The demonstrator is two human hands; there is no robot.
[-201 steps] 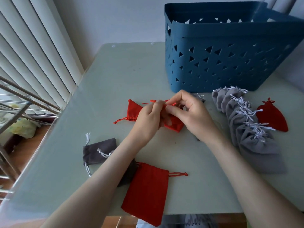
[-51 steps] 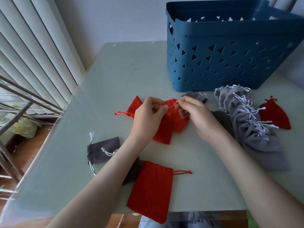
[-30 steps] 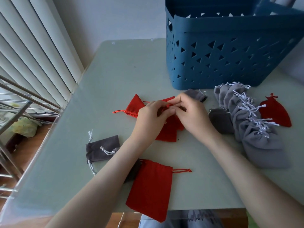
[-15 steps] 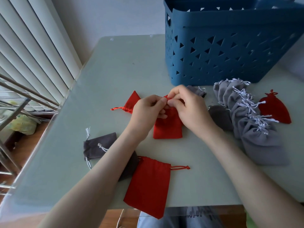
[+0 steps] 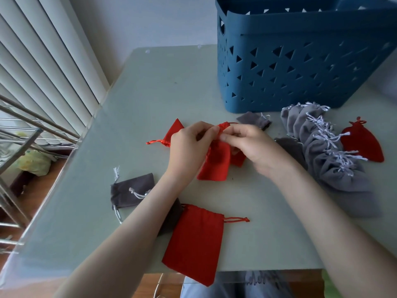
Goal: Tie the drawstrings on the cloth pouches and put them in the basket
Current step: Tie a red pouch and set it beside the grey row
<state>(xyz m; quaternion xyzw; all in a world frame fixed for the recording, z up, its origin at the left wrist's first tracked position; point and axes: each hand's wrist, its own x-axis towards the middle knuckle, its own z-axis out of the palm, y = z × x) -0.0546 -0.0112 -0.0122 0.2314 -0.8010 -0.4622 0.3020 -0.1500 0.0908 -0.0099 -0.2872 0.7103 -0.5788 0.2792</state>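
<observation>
The red pouch (image 5: 214, 166) is held on the table (image 5: 150, 93), before the basket (image 5: 300, 67). Its neck is pinched by left hand (image 5: 189, 147) and right hand (image 5: 253, 145), held close together, and is gathered tighter than half a second earlier.

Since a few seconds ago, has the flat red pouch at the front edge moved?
No. The flat red pouch still overhangs the table at its near edge, cord pointing right.
</observation>
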